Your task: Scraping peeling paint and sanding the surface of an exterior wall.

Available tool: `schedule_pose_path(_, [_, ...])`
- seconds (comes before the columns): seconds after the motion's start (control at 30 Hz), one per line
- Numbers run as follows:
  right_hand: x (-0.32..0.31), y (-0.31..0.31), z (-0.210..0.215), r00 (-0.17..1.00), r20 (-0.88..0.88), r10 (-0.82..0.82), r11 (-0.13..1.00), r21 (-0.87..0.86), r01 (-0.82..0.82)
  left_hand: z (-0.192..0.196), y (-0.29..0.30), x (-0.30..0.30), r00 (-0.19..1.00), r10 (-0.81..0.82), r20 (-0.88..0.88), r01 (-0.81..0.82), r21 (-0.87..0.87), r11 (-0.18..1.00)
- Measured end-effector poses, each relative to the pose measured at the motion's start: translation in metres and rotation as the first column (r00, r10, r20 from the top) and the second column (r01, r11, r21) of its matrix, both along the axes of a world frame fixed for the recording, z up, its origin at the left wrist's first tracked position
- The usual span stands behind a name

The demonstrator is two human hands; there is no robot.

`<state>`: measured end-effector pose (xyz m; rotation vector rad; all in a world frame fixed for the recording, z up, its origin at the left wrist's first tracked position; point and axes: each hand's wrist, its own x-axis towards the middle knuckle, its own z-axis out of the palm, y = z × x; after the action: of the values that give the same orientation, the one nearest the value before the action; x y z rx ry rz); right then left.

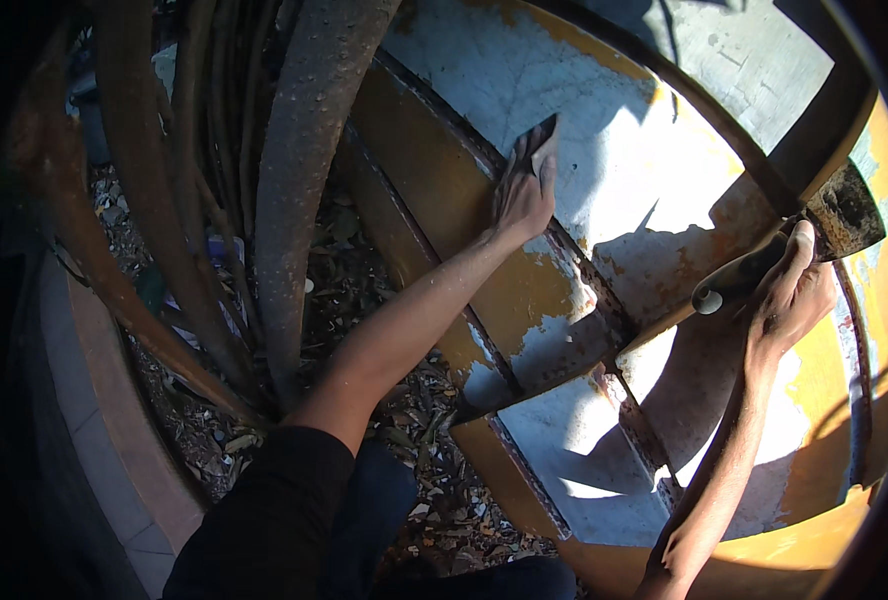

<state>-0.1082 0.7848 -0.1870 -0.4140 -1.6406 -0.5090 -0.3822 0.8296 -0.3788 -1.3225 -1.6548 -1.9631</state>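
My left hand (524, 200) is closed around a thin, dark, folded piece that looks like sandpaper (544, 142), against a large panelled surface (424, 165). Orange-yellow paint on that surface is worn off in patches, baring whitish areas, and dark rusty ridges run between its panels. Farther right, my right hand (796, 295) grips a paint scraper (744, 275) by its dark handle, thumb laid near the blade. The scraper's wide, stained blade (846, 212) points to the upper right, above a crosswise rib. My right fingers are partly hidden beneath the handle.
Several thick plant stems (309, 130) rise at the left, close to my left arm. Dry leaves (434, 500) and debris cover the ground below. A curved curb (129, 400) edges the bed at far left. Strong sunlight and shadow cross the panels.
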Motion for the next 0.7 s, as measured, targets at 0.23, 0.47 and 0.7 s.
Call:
schedule_pose_path(0.23, [-0.011, -0.006, -0.001, 1.000, 0.002, -0.023, 1.000, 0.017, 0.023, -0.005, 0.014, 0.007, 0.992, 0.117, 0.043, -0.122, 0.143, 0.982])
schedule_pose_path(0.47, [0.009, 0.003, 0.004, 0.995, 0.019, -0.098, 0.993, -0.057, 0.099, 0.054, -0.017, 0.031, 0.761, -0.152, 0.631, 0.302, -0.137, 0.943])
schedule_pose_path(0.7, [-0.010, -0.002, -0.002, 0.996, -0.047, 0.076, 0.997, -0.014, -0.077, -0.011, -0.008, 0.071, 0.999, -0.024, -0.045, 0.024, -0.009, 1.000])
